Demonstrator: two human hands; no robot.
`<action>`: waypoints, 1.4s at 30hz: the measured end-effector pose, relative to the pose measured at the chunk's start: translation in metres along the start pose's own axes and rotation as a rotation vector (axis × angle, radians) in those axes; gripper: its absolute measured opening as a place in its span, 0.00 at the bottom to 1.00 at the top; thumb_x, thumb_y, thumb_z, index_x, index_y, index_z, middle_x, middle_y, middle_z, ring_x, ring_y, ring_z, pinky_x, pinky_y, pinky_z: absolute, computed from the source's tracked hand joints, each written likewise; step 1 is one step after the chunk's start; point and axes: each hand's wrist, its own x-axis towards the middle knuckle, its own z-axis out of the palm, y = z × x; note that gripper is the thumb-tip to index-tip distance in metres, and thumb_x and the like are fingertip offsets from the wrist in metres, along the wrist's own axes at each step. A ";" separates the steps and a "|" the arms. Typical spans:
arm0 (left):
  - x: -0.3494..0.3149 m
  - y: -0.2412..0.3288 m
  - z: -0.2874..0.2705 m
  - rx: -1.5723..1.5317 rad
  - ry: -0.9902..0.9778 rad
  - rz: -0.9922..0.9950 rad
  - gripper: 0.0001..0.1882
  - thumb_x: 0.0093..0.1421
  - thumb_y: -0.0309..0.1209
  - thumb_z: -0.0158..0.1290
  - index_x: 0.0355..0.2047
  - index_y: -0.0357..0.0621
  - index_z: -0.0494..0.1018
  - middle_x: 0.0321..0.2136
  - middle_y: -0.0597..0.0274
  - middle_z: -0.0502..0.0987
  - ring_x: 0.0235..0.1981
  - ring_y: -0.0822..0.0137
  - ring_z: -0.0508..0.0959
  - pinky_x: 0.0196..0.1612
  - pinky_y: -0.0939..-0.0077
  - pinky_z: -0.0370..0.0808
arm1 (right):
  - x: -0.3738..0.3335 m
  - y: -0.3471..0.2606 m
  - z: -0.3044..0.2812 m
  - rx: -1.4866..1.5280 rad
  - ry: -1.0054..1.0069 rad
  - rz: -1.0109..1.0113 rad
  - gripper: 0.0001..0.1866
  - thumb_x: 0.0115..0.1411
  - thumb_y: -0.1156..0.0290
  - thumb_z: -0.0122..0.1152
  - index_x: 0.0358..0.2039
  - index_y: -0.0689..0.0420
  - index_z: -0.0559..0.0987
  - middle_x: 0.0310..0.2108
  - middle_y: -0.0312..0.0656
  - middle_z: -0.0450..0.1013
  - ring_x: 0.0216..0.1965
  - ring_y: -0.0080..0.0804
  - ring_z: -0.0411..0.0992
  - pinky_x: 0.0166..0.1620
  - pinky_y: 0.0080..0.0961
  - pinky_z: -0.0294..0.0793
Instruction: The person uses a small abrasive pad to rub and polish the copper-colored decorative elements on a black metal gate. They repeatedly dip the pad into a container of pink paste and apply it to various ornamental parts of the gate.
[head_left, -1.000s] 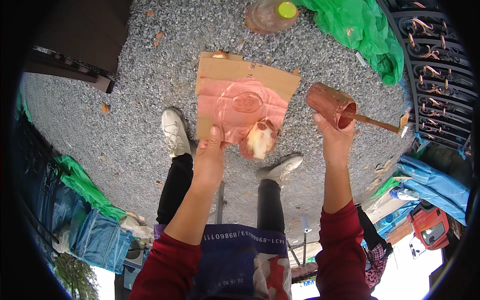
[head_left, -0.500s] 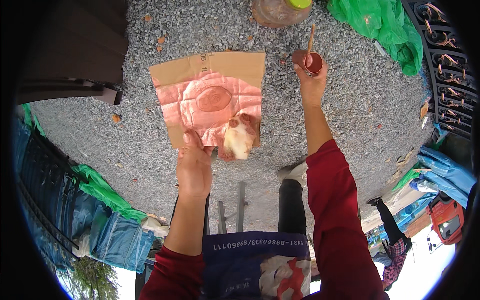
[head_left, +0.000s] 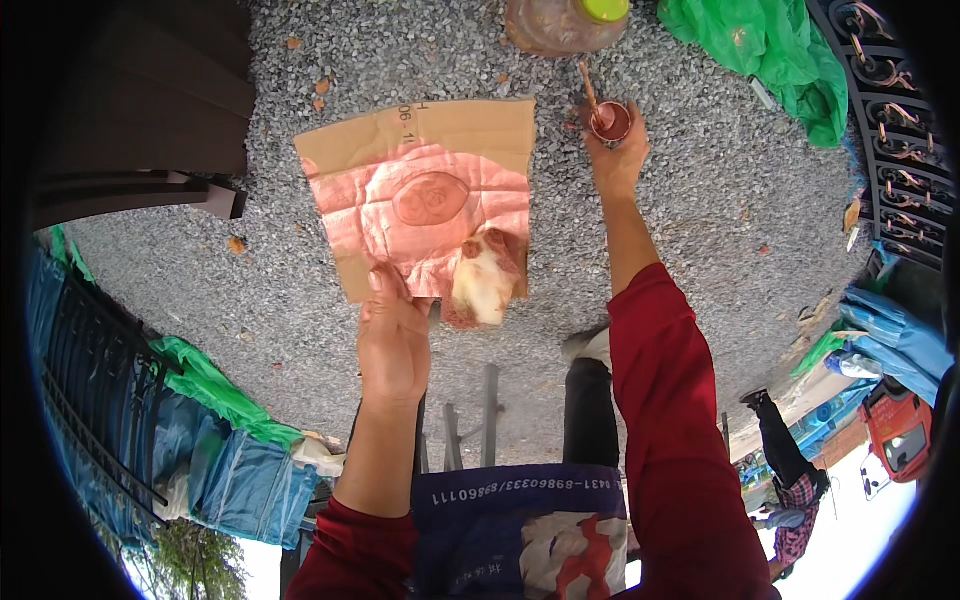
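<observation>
My left hand (head_left: pixel 391 345) grips the lower edge of a cardboard sheet (head_left: pixel 480 125), thumb on top. Much of the sheet is coated in copper-pink paint, with a darker oval ring mark in the middle. On its lower right corner rests a whitish wad (head_left: pixel 484 288), perhaps cloth or sponge, stained with copper paint and jutting past the edge. To the right, my right hand (head_left: pixel 620 165) is wrapped round a small cup (head_left: pixel 611 123) of copper-coloured paint. A thin paint-smeared stick or brush handle (head_left: pixel 588 84) pokes out of the cup; its lower end is hidden.
A clear jar (head_left: pixel 555 28) with a yellow-green lid stands on gravel at the top. Green plastic sheeting (head_left: pixel 765 55) and an ornate metal fence (head_left: pixel 890 130) lie to the right. A dark brown metal structure (head_left: pixel 140 90) is at left. Another person (head_left: pixel 795 500) stands at lower right.
My right hand has shifted slightly left, and the cup's mouth has turned so more paint shows. The stick now leans to the left. The cardboard has hardly moved.
</observation>
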 end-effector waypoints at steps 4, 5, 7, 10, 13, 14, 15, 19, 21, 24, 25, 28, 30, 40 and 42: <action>0.000 0.000 0.000 0.012 0.035 -0.002 0.24 0.67 0.45 0.40 0.59 0.46 0.58 0.58 0.66 0.63 0.58 0.67 0.63 0.59 0.64 0.61 | -0.003 0.012 -0.016 -0.001 -0.106 -0.105 0.49 0.38 0.72 0.73 0.61 0.54 0.58 0.51 0.45 0.67 0.53 0.46 0.63 0.56 0.41 0.56; 0.000 -0.001 0.000 0.015 0.049 0.009 0.24 0.67 0.45 0.39 0.59 0.46 0.58 0.58 0.66 0.62 0.59 0.67 0.63 0.59 0.63 0.61 | -0.003 0.014 -0.021 -0.076 -0.098 -0.099 0.47 0.39 0.72 0.73 0.60 0.55 0.59 0.50 0.45 0.67 0.52 0.46 0.63 0.56 0.41 0.57; 0.000 0.001 0.001 -0.007 0.019 0.004 0.25 0.67 0.45 0.40 0.59 0.46 0.58 0.58 0.66 0.62 0.59 0.67 0.62 0.59 0.63 0.60 | -0.009 0.011 -0.035 -0.225 -0.088 -0.084 0.42 0.41 0.72 0.72 0.58 0.56 0.63 0.48 0.45 0.68 0.49 0.46 0.64 0.55 0.41 0.57; 0.000 0.003 0.009 -0.042 0.031 0.027 0.20 0.67 0.43 0.41 0.55 0.47 0.63 0.54 0.68 0.66 0.53 0.71 0.66 0.56 0.67 0.62 | -0.007 -0.003 -0.060 -0.090 0.125 0.136 0.28 0.47 0.71 0.69 0.49 0.59 0.71 0.44 0.45 0.71 0.47 0.38 0.67 0.51 0.33 0.64; -0.001 0.002 0.011 -0.035 0.040 0.051 0.18 0.67 0.42 0.41 0.53 0.48 0.65 0.52 0.69 0.68 0.51 0.72 0.68 0.54 0.69 0.63 | -0.007 -0.071 -0.069 0.089 0.149 0.009 0.23 0.46 0.69 0.70 0.44 0.54 0.75 0.41 0.41 0.68 0.44 0.41 0.63 0.53 0.40 0.58; -0.002 0.001 0.011 -0.025 0.032 0.051 0.19 0.67 0.42 0.41 0.53 0.48 0.65 0.52 0.69 0.68 0.51 0.72 0.68 0.55 0.68 0.62 | -0.005 -0.091 -0.067 0.035 0.137 -0.097 0.22 0.46 0.69 0.70 0.43 0.53 0.76 0.41 0.40 0.68 0.44 0.40 0.63 0.52 0.39 0.58; -0.002 0.000 0.011 -0.034 0.024 0.047 0.18 0.67 0.42 0.41 0.53 0.48 0.65 0.53 0.69 0.68 0.52 0.72 0.68 0.55 0.68 0.62 | -0.002 -0.109 -0.064 -0.022 0.131 -0.203 0.21 0.45 0.68 0.70 0.41 0.52 0.76 0.40 0.40 0.68 0.44 0.40 0.63 0.51 0.38 0.58; -0.001 -0.002 0.008 -0.059 0.015 0.044 0.18 0.68 0.42 0.41 0.53 0.46 0.66 0.53 0.69 0.68 0.52 0.72 0.67 0.56 0.68 0.62 | 0.013 -0.136 -0.037 -0.180 0.166 -0.424 0.17 0.44 0.66 0.71 0.36 0.49 0.78 0.39 0.38 0.68 0.44 0.37 0.63 0.48 0.35 0.58; -0.001 -0.003 0.008 -0.063 0.023 0.038 0.18 0.68 0.42 0.41 0.53 0.46 0.66 0.53 0.69 0.68 0.52 0.72 0.67 0.56 0.68 0.61 | 0.023 -0.137 -0.030 -0.181 0.186 -0.423 0.14 0.44 0.67 0.70 0.33 0.49 0.79 0.37 0.35 0.69 0.43 0.37 0.63 0.47 0.34 0.58; -0.001 -0.003 0.005 -0.043 0.029 0.027 0.20 0.67 0.43 0.41 0.55 0.47 0.64 0.55 0.69 0.66 0.54 0.71 0.65 0.57 0.68 0.61 | 0.025 -0.137 -0.032 -0.121 0.179 -0.362 0.11 0.46 0.68 0.69 0.32 0.50 0.79 0.35 0.34 0.70 0.43 0.36 0.63 0.46 0.33 0.60; -0.001 -0.002 0.003 -0.028 0.016 0.021 0.22 0.67 0.44 0.41 0.56 0.47 0.61 0.56 0.69 0.64 0.56 0.70 0.64 0.58 0.67 0.60 | 0.026 -0.132 -0.038 -0.044 0.195 -0.318 0.10 0.48 0.68 0.69 0.32 0.50 0.79 0.35 0.34 0.70 0.43 0.35 0.64 0.45 0.32 0.62; -0.001 0.000 0.003 -0.016 -0.016 0.035 0.24 0.67 0.45 0.41 0.58 0.47 0.59 0.58 0.69 0.62 0.59 0.69 0.62 0.59 0.67 0.59 | 0.020 -0.115 -0.064 0.319 0.216 -0.006 0.08 0.51 0.68 0.67 0.32 0.53 0.79 0.35 0.34 0.72 0.41 0.32 0.66 0.43 0.28 0.65; -0.002 -0.001 0.006 -0.034 -0.008 0.046 0.22 0.67 0.45 0.41 0.56 0.48 0.61 0.56 0.70 0.64 0.56 0.71 0.63 0.58 0.67 0.59 | 0.012 -0.101 -0.077 0.459 0.193 0.161 0.09 0.52 0.68 0.67 0.34 0.54 0.79 0.36 0.35 0.72 0.40 0.30 0.67 0.42 0.27 0.67; -0.002 0.003 0.020 0.013 -0.006 0.081 0.19 0.65 0.46 0.44 0.50 0.50 0.67 0.50 0.72 0.69 0.51 0.72 0.67 0.53 0.69 0.61 | -0.044 -0.094 -0.144 0.028 0.169 0.043 0.38 0.44 0.61 0.74 0.54 0.58 0.68 0.43 0.41 0.69 0.46 0.35 0.63 0.51 0.33 0.61; -0.005 0.008 0.028 0.021 -0.036 0.127 0.19 0.65 0.46 0.45 0.51 0.50 0.67 0.51 0.72 0.69 0.52 0.72 0.67 0.53 0.69 0.62 | -0.053 -0.120 -0.175 -0.049 0.180 -0.080 0.39 0.41 0.60 0.75 0.52 0.58 0.68 0.42 0.41 0.69 0.46 0.36 0.62 0.51 0.33 0.60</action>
